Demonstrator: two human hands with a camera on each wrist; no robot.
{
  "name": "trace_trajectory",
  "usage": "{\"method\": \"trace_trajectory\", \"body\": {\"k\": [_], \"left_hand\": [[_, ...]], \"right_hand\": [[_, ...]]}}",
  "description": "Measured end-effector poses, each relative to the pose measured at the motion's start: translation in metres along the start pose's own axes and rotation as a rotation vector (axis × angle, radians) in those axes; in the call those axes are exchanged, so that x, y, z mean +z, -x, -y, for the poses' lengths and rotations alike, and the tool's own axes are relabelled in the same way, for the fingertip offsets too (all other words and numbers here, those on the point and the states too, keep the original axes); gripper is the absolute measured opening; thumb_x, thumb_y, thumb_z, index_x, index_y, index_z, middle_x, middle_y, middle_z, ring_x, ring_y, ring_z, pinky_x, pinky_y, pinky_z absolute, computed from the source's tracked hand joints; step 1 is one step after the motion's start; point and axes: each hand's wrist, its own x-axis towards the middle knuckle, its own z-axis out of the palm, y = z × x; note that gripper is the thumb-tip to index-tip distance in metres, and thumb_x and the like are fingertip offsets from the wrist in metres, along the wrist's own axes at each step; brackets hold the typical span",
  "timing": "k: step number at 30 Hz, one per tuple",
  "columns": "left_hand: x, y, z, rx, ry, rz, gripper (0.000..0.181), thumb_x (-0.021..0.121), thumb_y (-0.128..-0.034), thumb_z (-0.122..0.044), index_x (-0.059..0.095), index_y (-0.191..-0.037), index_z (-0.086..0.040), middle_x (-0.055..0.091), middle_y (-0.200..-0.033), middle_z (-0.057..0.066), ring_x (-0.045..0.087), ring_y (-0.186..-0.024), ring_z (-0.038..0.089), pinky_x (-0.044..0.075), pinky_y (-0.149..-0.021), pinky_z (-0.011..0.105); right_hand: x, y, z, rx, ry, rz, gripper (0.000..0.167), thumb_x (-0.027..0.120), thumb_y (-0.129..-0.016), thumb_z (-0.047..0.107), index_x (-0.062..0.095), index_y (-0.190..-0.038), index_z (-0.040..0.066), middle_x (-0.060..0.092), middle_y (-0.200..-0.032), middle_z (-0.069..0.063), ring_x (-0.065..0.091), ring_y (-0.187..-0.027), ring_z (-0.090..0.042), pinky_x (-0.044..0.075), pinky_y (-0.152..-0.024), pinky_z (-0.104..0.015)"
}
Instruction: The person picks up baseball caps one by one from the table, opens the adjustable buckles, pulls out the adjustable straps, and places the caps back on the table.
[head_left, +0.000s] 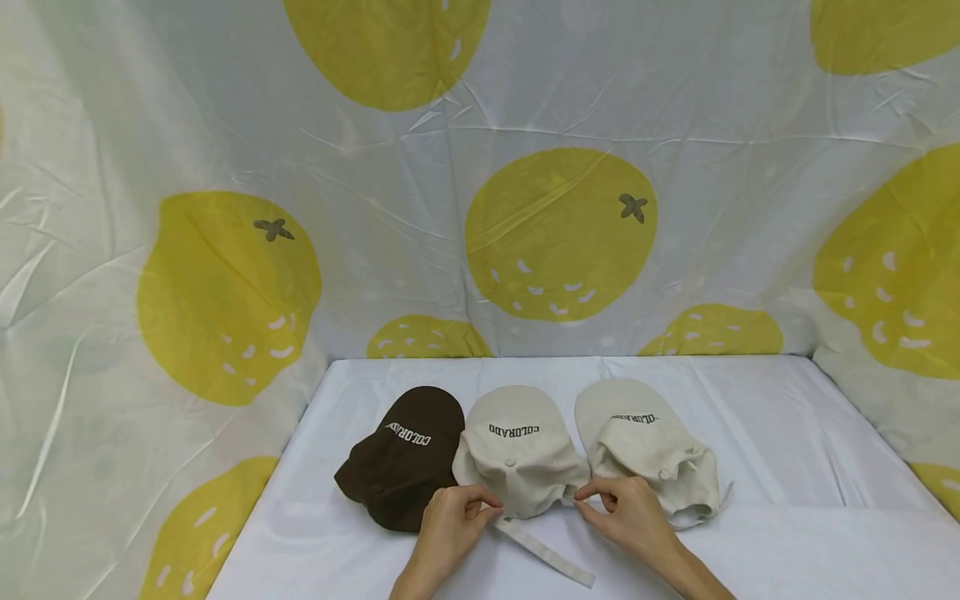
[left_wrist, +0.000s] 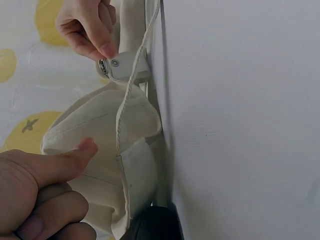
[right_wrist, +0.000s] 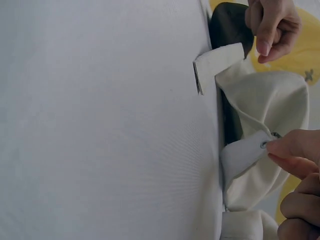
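Observation:
A cream cap (head_left: 517, 454) with dark COLORADO lettering lies in the middle, its back turned towards me. From its left rear edge a loose fabric strap (head_left: 547, 554) trails onto the white surface. My right hand (head_left: 633, 512) pinches the short tab (left_wrist: 125, 65) with a metal buckle (left_wrist: 103, 66) at that cap's right rear edge. At the left rear edge is my left hand (head_left: 453, 521), thumb and forefinger close together beside the strap's base. Whether those fingertips hold any fabric is hidden. The strap's far end (right_wrist: 220, 62) hangs free.
A dark brown cap (head_left: 408, 454) lies to the left, close against the middle one. To the right rests another cream cap (head_left: 648, 450), its opening facing me. White cloth (head_left: 787, 442) covers the surface; a lemon-print curtain (head_left: 390, 233) stands behind and along both sides.

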Motion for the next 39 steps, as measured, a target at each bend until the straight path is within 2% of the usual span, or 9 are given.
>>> {"method": "trace_trajectory", "body": {"k": [8, 15, 20, 22, 24, 26, 29, 34, 39], "left_hand": [[0.003, 0.001, -0.012, 0.087, 0.015, -0.021, 0.013, 0.089, -0.0744, -0.006, 0.080, -0.077, -0.015, 0.032, -0.055, -0.016, 0.025, -0.053, -0.009, 0.024, -0.053, 0.011], [0.009, -0.006, -0.025, 0.127, 0.049, 0.002, 0.011, 0.088, -0.0772, -0.009, 0.080, -0.079, -0.016, 0.035, -0.053, -0.013, 0.026, -0.053, -0.010, 0.026, -0.053, 0.010], [0.015, -0.013, -0.031, 0.118, 0.045, 0.028, 0.007, 0.087, -0.0801, -0.011, 0.081, -0.081, -0.015, 0.071, -0.064, -0.008, 0.054, -0.063, -0.013, 0.047, -0.061, 0.016], [0.018, -0.015, -0.033, 0.129, 0.037, 0.030, 0.007, 0.087, -0.0805, -0.011, 0.081, -0.081, -0.015, 0.075, -0.071, -0.008, 0.058, -0.068, -0.012, 0.049, -0.066, 0.017], [0.022, -0.018, -0.036, 0.159, 0.027, 0.027, 0.008, 0.087, -0.0799, -0.010, 0.081, -0.081, -0.014, 0.068, -0.061, -0.009, 0.051, -0.063, -0.013, 0.044, -0.061, 0.013], [0.027, -0.021, -0.039, 0.188, 0.025, 0.023, 0.009, 0.087, -0.0786, -0.008, 0.080, -0.081, -0.013, 0.050, -0.052, -0.011, 0.036, -0.055, -0.013, 0.034, -0.055, 0.009], [0.033, -0.026, -0.043, 0.220, 0.040, 0.025, 0.010, 0.087, -0.0775, -0.005, 0.080, -0.080, -0.011, 0.028, -0.053, -0.015, 0.020, -0.052, -0.012, 0.021, -0.051, 0.007], [0.042, -0.029, -0.050, 0.221, 0.038, 0.040, 0.010, 0.087, -0.0779, -0.006, 0.080, -0.081, -0.011, 0.026, -0.054, -0.018, 0.020, -0.051, -0.011, 0.019, -0.051, 0.006], [0.048, -0.031, -0.054, 0.287, -0.008, 0.013, 0.011, 0.088, -0.0763, -0.007, 0.080, -0.080, -0.012, 0.031, -0.052, -0.013, 0.020, -0.052, -0.012, 0.020, -0.051, 0.006]], "right_hand": [[-0.006, 0.004, 0.002, -0.029, 0.028, 0.002, 0.026, 0.090, -0.069, 0.000, 0.079, -0.077, 0.022, 0.025, -0.051, 0.019, 0.015, -0.054, 0.020, 0.019, -0.045, -0.004], [-0.013, 0.006, 0.003, -0.069, 0.041, -0.012, 0.025, 0.091, -0.069, 0.002, 0.079, -0.079, 0.022, 0.026, -0.046, 0.010, 0.012, -0.056, 0.020, 0.019, -0.044, -0.005], [-0.019, 0.008, 0.001, -0.083, 0.066, -0.043, 0.028, 0.092, -0.067, 0.002, 0.079, -0.078, 0.024, 0.027, -0.047, 0.011, 0.013, -0.056, 0.020, 0.020, -0.045, -0.006], [-0.023, 0.009, 0.000, -0.077, 0.075, -0.054, 0.029, 0.092, -0.067, 0.002, 0.078, -0.078, 0.025, 0.027, -0.048, 0.012, 0.014, -0.056, 0.020, 0.021, -0.046, -0.006], [-0.028, 0.010, 0.000, -0.065, 0.074, -0.057, 0.029, 0.092, -0.067, 0.001, 0.078, -0.079, 0.024, 0.027, -0.049, 0.013, 0.015, -0.056, 0.019, 0.022, -0.046, -0.007], [-0.032, 0.010, 0.000, -0.042, 0.065, -0.051, 0.027, 0.091, -0.069, 0.000, 0.079, -0.079, 0.023, 0.026, -0.050, 0.016, 0.016, -0.055, 0.018, 0.023, -0.046, -0.007], [-0.039, 0.011, -0.001, -0.005, 0.046, -0.042, 0.026, 0.090, -0.070, -0.002, 0.080, -0.080, 0.019, 0.026, -0.054, 0.020, 0.016, -0.054, 0.017, 0.025, -0.045, -0.008], [-0.049, 0.012, -0.003, 0.026, 0.043, -0.061, 0.026, 0.089, -0.071, -0.004, 0.080, -0.081, 0.018, 0.024, -0.057, 0.019, 0.019, -0.055, 0.013, 0.028, -0.046, -0.009], [-0.057, 0.014, -0.005, 0.037, 0.043, -0.103, 0.029, 0.090, -0.069, -0.005, 0.080, -0.082, 0.019, 0.027, -0.053, 0.013, 0.020, -0.055, 0.012, 0.030, -0.046, -0.010]]}}
